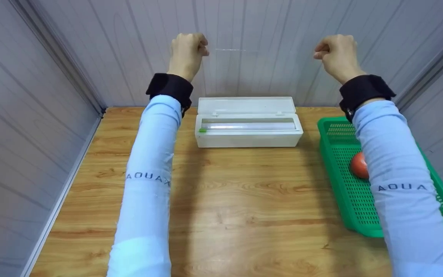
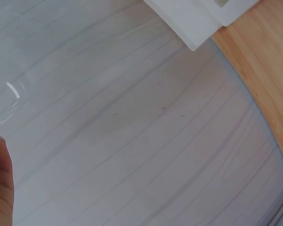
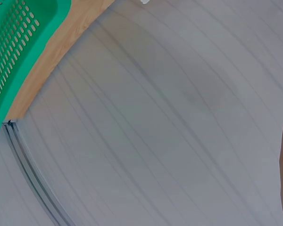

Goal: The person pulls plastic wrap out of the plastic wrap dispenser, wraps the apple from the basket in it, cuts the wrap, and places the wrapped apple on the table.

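Both hands are raised in front of the back wall, level and well apart. Faint glints between them show a clear sheet of plastic wrap (image 1: 230, 49). My left hand (image 1: 188, 50) pinches its left side with curled fingers. My right hand (image 1: 338, 52) is curled the same way at the right side. In the left wrist view, shiny creases of the plastic wrap (image 2: 13, 89) show beside the fingertips. Below and between the hands stands a white wrap dispenser box (image 1: 248, 140), its lid (image 1: 246, 105) raised. A roll of wrap (image 1: 250, 126) lies inside, with a green slide cutter (image 1: 202, 130) at the left end.
A green perforated basket (image 1: 331, 173) stands on the right of the wooden table (image 1: 237, 207), partly under the right forearm. In it lies a red round fruit or tomato (image 1: 358, 166), half covered by the sleeve. Panelled walls (image 1: 25, 142) enclose the table at the back and sides.
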Demonstrator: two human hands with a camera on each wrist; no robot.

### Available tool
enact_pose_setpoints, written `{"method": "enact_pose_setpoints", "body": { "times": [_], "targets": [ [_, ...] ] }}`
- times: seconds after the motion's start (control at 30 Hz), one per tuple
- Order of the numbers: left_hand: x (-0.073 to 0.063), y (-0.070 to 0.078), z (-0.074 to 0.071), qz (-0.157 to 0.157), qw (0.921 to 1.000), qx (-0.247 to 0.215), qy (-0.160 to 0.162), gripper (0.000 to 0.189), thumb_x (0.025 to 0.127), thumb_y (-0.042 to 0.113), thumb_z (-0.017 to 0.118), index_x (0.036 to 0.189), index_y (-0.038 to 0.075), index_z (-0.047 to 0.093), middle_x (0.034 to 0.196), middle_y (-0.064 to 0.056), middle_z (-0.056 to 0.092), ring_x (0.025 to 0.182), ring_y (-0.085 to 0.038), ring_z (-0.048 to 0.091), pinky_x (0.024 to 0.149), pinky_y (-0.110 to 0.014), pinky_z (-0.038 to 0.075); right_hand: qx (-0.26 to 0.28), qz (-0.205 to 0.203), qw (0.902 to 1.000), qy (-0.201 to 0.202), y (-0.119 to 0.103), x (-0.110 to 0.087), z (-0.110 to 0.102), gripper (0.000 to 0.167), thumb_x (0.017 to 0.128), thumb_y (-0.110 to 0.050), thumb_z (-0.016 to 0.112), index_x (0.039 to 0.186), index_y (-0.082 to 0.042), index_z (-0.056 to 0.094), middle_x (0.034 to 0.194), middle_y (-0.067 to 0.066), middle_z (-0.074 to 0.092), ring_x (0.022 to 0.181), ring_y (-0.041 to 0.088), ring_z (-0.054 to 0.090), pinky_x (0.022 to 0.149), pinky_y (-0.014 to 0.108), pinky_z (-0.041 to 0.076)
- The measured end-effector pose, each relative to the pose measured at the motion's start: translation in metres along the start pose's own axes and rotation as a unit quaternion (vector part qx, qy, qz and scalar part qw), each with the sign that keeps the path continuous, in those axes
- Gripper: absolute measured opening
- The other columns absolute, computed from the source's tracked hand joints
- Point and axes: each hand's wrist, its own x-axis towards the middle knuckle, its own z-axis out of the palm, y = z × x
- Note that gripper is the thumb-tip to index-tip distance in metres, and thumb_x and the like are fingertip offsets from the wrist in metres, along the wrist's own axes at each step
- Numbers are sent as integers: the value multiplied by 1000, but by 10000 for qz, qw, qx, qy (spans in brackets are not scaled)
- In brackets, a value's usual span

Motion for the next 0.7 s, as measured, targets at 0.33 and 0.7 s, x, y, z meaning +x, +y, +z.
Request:
{"method": "enact_pose_setpoints", "body": {
  "times": [0.33, 0.7],
  "targets": [
    [3, 5, -10, 84, 9997, 83, 193, 19, 91, 6, 54, 104, 3, 67, 99, -7, 70, 90, -14, 67, 81, -22, 53, 3, 67, 9999, 157, -5, 5, -9, 27, 94, -6, 45, 112, 3, 62, 109, 19, 65, 100, 34, 60, 85, 44, 48],
    [4, 15, -10, -36, 9984, 11, 565, 20, 92, 10, 52, 104, 6, 67, 101, -4, 70, 90, -9, 67, 81, -19, 51, 21, 160, 9968, 780, -6, 4, -18, 28, 92, -20, 53, 106, 0, 66, 102, 20, 66, 56, -15, 33, 60, 11, 32]
  ]
}}
